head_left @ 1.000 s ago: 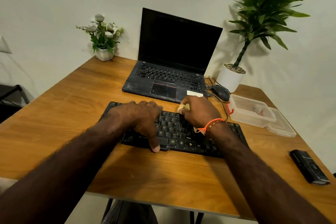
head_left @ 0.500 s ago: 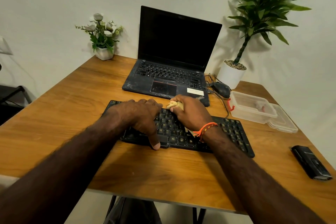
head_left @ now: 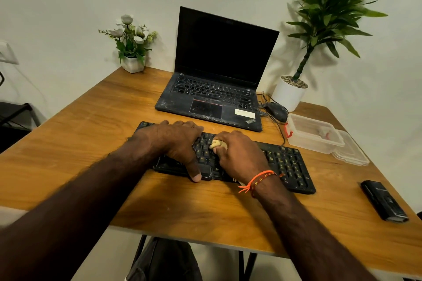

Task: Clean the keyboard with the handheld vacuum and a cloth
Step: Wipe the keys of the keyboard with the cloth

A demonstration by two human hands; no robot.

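A wooden table fills the middle of the frame, with a white wall behind it. At the upper centre an open black laptop stands with its screen dark, just beyond the black keyboard, which lies across the centre of the frame. At the upper left sits a small white pot of white flowers; at the upper right, a tall green plant in a white pot. Right of the laptop lie a dark mouse and its tangled cable, then a clear plastic box with its lid beside it. A black handheld device lies at the lower right, well apart from the keyboard. The left hand lies flat over the keyboard's left half, fingers spread, thumb at the near edge, covering the keys there. The right hand, an orange thread on its wrist, is curled round a bunched yellowish cloth, pressing it on the keys just beside the left hand.
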